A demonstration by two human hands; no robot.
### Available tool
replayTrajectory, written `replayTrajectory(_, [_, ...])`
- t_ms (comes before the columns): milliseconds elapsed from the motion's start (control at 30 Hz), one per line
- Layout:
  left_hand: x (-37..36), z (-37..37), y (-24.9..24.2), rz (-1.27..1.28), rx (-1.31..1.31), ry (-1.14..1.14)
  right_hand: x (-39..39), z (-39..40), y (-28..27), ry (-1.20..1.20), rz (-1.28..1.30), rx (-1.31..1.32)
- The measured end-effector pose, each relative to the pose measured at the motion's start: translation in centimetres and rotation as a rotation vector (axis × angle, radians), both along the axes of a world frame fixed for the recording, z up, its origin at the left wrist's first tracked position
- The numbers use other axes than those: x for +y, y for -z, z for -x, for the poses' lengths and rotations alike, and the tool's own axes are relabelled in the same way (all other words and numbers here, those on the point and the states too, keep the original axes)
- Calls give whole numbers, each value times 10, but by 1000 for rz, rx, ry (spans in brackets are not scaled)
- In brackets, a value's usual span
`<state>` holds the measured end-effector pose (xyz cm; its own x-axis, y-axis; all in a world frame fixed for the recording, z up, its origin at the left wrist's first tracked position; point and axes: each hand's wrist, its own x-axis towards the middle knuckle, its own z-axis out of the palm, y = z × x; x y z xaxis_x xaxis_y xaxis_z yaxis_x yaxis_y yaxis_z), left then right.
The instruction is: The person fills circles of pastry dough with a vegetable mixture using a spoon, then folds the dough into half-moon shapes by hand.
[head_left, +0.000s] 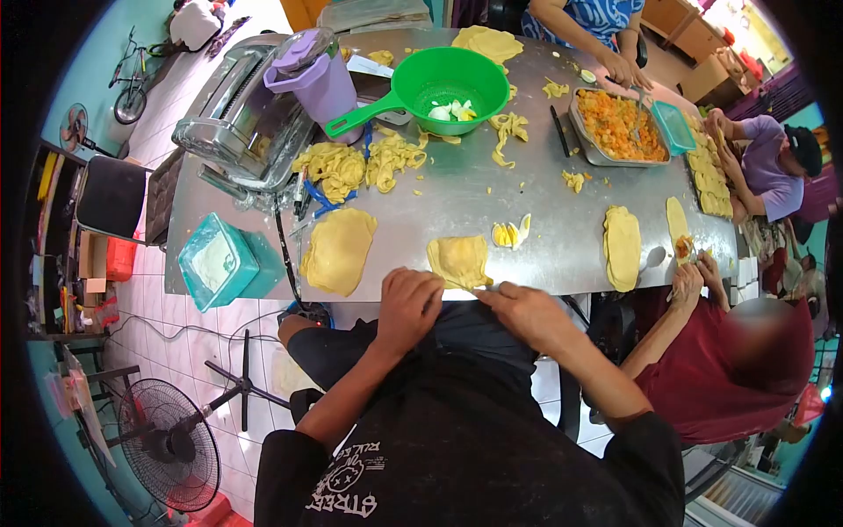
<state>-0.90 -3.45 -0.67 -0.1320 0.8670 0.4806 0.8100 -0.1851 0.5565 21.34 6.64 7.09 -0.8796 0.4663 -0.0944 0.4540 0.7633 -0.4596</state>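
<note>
A filled yellow dough pastry with a raised middle lies at the table's front edge, between my two hands. My left hand is closed at its left front corner, with the fingertips pressed together; what they grip is hidden. My right hand is closed at the right front corner around a thin tool, whose kind I cannot make out. The tool runs along the pastry's front edge. To the left lies a flat dough sheet. Cut boiled egg pieces sit just right of the pastry.
A pasta machine, purple jug, green strainer and dough scraps stand behind. A teal flour tub is left. Rightward are an orange filling tray, a dough strip and co-workers' hands.
</note>
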Motion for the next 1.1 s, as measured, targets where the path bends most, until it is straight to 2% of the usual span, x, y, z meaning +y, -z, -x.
replayTrajectory(67, [-6,-5,3,24,20,78,15,-4,-5,-41,-55,-31])
replayTrajectory(367, [-13,-21,6,67,64,29,72,1,-7,-127,-171,2])
replayTrajectory(433, [-13,-22,7,76,63,26,84,5,-7,-208,-190,27])
replayTrajectory(633, [-13,-22,6,71,68,9,112,21,-17,-264,-215,-77])
replayTrajectory(700, [-13,-23,7,80,61,2,123,29,-19,-382,-391,-31])
replayTrajectory(867, [-14,-22,6,102,28,1,140,60,-32,-546,-523,-57])
replayTrajectory(933, [-14,-22,1,121,0,6,151,71,-36,-592,-679,-60])
replayTrajectory(1000, [-11,-18,-3,132,-25,18,168,73,-34,-498,-683,-6])
replayTrajectory(1067, [-6,-12,-5,199,-162,21,179,68,-27,-410,-692,47])
replayTrajectory(1100, [1,-11,-8,192,-159,22,184,63,-19,-292,-648,16])
